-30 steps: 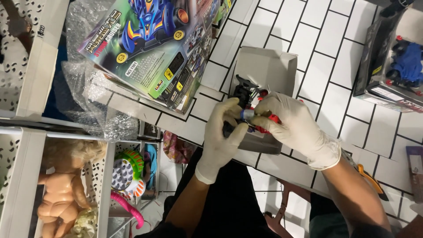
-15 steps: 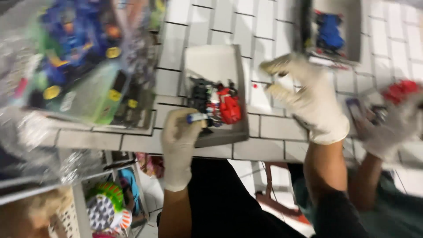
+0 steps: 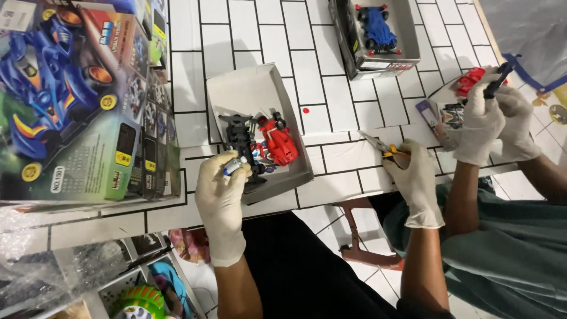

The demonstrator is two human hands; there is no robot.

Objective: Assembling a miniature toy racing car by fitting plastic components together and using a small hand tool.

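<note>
The left hand (image 3: 221,198) now pinches a small motor (image 3: 234,166) over the grey tray (image 3: 248,94); the right hand (image 3: 413,177), drawn off the toy car (image 3: 277,142), closes around pliers (image 3: 384,147). Beyond, a co-worker's gloved hands (image 3: 493,118) grip another red car (image 3: 469,81).

- Bare white-tiled surface (image 3: 248,35) lies open above the grey tray (image 3: 245,91), between the big toy box (image 3: 77,100) on the left and the box with the blue car (image 3: 378,35).
- A clear strip of tiles runs between the tray's right wall and the right hand (image 3: 413,177), broken only by a small red dot (image 3: 305,110).
- The tray's upper half is free; the red car shell (image 3: 279,142) and black chassis (image 3: 241,142) fill its lower half.
- A co-worker's gloved hands (image 3: 493,121) block the right edge.
- The left hand (image 3: 221,189) covers the tray's near corner.
</note>
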